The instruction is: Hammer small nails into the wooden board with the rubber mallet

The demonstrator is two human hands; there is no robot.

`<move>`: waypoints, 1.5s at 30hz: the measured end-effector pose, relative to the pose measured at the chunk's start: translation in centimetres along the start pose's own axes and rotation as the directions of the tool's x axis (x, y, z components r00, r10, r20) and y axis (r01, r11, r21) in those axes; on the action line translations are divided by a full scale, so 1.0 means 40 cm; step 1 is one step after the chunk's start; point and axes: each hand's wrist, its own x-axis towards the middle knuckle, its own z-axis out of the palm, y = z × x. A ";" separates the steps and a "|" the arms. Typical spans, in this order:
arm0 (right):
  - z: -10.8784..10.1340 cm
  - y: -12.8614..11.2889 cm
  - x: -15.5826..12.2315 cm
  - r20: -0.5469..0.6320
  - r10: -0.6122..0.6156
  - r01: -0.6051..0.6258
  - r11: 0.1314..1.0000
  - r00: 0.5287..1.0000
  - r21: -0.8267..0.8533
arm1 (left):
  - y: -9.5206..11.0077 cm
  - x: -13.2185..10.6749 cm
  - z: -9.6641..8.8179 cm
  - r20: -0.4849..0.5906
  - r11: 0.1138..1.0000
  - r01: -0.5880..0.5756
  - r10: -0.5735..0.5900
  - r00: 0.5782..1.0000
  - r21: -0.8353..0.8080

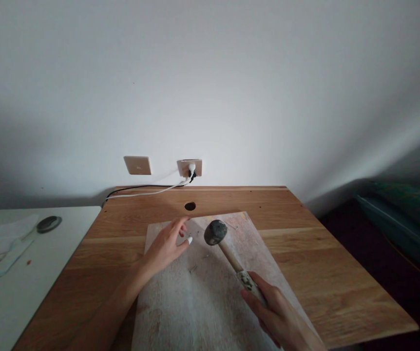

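Note:
My right hand [274, 314] is wrapped round the wooden handle of a mallet [228, 253], whose dark round head hangs just above a pale worn board [202, 292] lying on the wooden desk [305, 253]. My left hand [168, 243] rests on the board's far left part, fingers loosely spread, thumb and forefinger tips near a small nail [191, 241]. The mallet head is a short way to the right of those fingertips. Other small nails [194, 267] lie scattered on the board.
A cable hole [190, 206] sits in the desk's far edge. Two wall plates [137, 165] hang behind, one with a white plug and cables [191, 169]. A white table [20, 273] with cloth and a dark disc stands left. Dark floor and a green object lie right.

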 end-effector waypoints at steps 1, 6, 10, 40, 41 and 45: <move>-0.006 0.013 -0.005 -0.017 0.025 -0.025 1.000 1.000 -0.004 | 0.022 -0.004 0.000 0.027 0.997 -0.055 0.054 0.998 0.055; -0.013 0.059 -0.004 -0.063 0.045 -0.048 0.997 0.997 -0.053 | 0.140 -0.021 0.017 0.319 0.863 -0.358 0.248 0.915 0.356; -0.008 0.068 0.001 -0.048 0.073 -0.077 0.994 0.996 -0.081 | 0.197 -0.022 0.035 0.454 0.693 -0.515 0.295 0.841 0.504; -0.015 0.099 0.011 -0.060 0.061 -0.071 0.979 0.996 -0.192 | -0.060 -0.023 -0.003 -0.110 1.000 0.025 -0.026 0.994 -0.015; -0.016 0.100 0.012 -0.061 0.053 -0.063 0.981 0.997 -0.183 | -0.061 -0.022 -0.002 -0.111 1.000 0.028 -0.029 0.993 -0.010; -0.018 0.107 0.015 -0.064 0.052 -0.063 0.983 0.997 -0.171 | -0.061 -0.021 0.003 -0.118 0.999 0.029 -0.027 0.993 0.015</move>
